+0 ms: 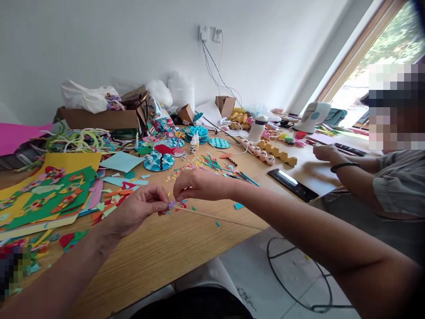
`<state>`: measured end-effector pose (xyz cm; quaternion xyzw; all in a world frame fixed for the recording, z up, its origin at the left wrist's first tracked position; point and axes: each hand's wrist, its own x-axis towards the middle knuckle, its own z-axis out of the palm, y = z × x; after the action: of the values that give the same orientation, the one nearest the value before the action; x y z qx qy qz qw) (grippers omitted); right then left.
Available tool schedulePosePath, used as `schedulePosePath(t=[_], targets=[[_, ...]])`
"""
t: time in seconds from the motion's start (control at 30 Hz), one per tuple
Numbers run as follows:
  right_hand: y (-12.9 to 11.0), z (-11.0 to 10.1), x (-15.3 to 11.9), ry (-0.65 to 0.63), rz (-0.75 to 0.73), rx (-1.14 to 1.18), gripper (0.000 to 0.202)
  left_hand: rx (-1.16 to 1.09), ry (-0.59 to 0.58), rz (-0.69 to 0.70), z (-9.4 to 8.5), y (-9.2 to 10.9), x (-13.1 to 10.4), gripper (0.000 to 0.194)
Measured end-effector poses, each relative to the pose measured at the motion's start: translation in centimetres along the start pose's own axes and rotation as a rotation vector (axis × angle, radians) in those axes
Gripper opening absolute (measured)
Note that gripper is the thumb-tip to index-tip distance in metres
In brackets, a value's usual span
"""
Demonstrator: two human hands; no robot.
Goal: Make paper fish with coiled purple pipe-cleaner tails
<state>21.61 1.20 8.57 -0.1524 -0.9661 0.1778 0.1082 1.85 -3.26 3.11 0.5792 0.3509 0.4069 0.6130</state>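
In front of me, my left hand (146, 203) pinches a small purple piece (171, 205) between thumb and fingertips. The purple piece sits at the end of a thin wooden stick (215, 215), which slants away to the right above the table edge. Just right of it, my right hand (195, 184) is closed, its fingertips pressed together close by the purple piece. Whatever those fingers hold is hidden. Orange, red and pale green paper scraps (114, 199) lie beside my left hand. Beyond the hands is a blue wave-patterned disc (153, 162) with a red paper fish on it.
Small glue bottles (193, 145) stand behind the scraps. Coloured paper sheets (79, 161) are stacked left. A black phone (292, 185), egg-carton strips (277, 153) and a white bottle (257, 128) lie or stand to the right, near another person's hands (325, 153). A metal stool frame (299, 274) is below.
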Motion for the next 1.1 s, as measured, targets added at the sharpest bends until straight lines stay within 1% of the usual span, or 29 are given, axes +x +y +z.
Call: schedulePosePath(t=[0.07,0.1,0.13,0.2,0.27,0.33,0.4,0.47,0.53,0.6,0.67,0.77,0.87,1.0,1.1], targets=[[-0.2,0.2,-0.6,0.053,0.07,0.233,0.01,-0.11,-0.013,0.016,0.4,0.3,-0.2,0.011],[-0.3,0.5,-0.9,0.104,0.112,0.334,0.01,-0.171,0.013,0.028,0.7,0.5,-0.2,0.012],[-0.4,1.0,-1.0,0.173,0.151,0.431,0.011,-0.232,0.055,0.042,1.0,0.6,-0.1,0.013],[-0.4,2.5,-0.8,0.352,0.244,0.624,0.012,-0.333,0.163,0.067,1.5,0.6,0.4,0.016],[-0.3,4.1,0.0,0.572,0.29,0.779,0.016,-0.385,0.28,0.086,1.9,0.6,1.1,0.019],[-0.3,5.6,1.1,0.703,0.308,0.908,0.019,-0.382,0.392,0.122,1.9,0.3,1.7,0.021],[-0.3,6.6,2.1,0.781,0.321,1.067,0.022,-0.321,0.477,0.179,1.8,0.1,2.2,0.021],[-0.5,7.2,2.8,0.826,0.354,1.213,0.022,-0.23,0.531,0.24,1.5,-0.3,2.5,0.019],[-0.6,7.4,3.2,0.857,0.408,1.305,0.022,-0.133,0.582,0.3,1.2,-0.7,2.6,0.016],[-0.5,7.5,3.4,0.879,0.464,1.342,0.024,-0.022,0.627,0.356,1.0,-1.2,2.8,0.014],[-0.4,7.6,3.6,0.895,0.508,1.327,0.027,0.097,0.644,0.397,0.8,-1.6,2.9,0.013],[-0.1,7.8,3.8,0.911,0.532,1.268,0.03,0.23,0.641,0.418,0.6,-2.0,2.9,0.012],[0.2,7.9,3.8,0.918,0.539,1.26,0.031,0.33,0.639,0.395,0.4,-1.8,2.6,0.011],[0.4,7.9,3.7,0.894,0.503,1.297,0.029,0.412,0.562,0.335,0.2,-0.8,1.9,0.012],[0.5,7.7,3.6,0.862,0.472,1.318,0.028,0.451,0.511,0.326,0.1,-0.1,1.6,0.016]])
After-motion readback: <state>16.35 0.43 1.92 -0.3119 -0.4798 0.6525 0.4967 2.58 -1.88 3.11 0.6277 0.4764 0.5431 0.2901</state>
